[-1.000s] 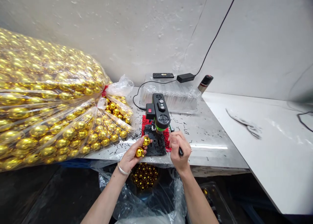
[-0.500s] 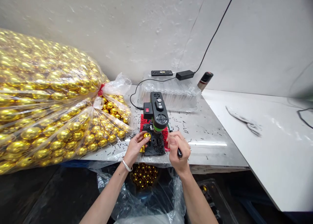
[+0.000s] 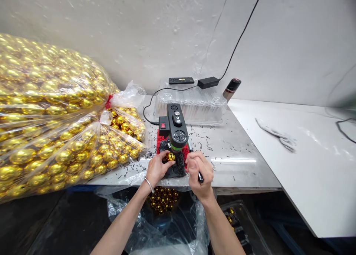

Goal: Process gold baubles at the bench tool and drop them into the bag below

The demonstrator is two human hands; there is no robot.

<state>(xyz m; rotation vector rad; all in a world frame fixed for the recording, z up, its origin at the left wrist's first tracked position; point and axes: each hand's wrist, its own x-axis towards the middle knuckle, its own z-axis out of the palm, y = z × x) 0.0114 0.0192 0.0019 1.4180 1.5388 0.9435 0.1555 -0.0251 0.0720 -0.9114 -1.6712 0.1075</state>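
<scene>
My left hand (image 3: 158, 167) is closed with its fingertips round a shiny gold ball (image 3: 170, 157). The ball sits just under the front of a small black bench press machine (image 3: 178, 127), over its dark base (image 3: 175, 170). Whether the tool tip touches the ball is hidden by the machine's head. Wrapped round the black-handled lever (image 3: 200, 177) at the machine's right side is my right hand (image 3: 200, 172). A red mat (image 3: 162, 135), strewn with dark shavings, lies beneath the base.
Large clear bags of gold balls (image 3: 55, 110) fill the left side. Behind the machine stand clear plastic trays (image 3: 191, 103), a power adapter (image 3: 208, 82) and a spray can (image 3: 231, 90). Below the table edge hangs an open plastic bag (image 3: 191, 218) with gold balls. White gloves (image 3: 278, 134) lie right.
My left hand has brought the gold ball right and in under the machine's head. A second gold piece below that hand no longer shows. My right hand stays on the lever.
</scene>
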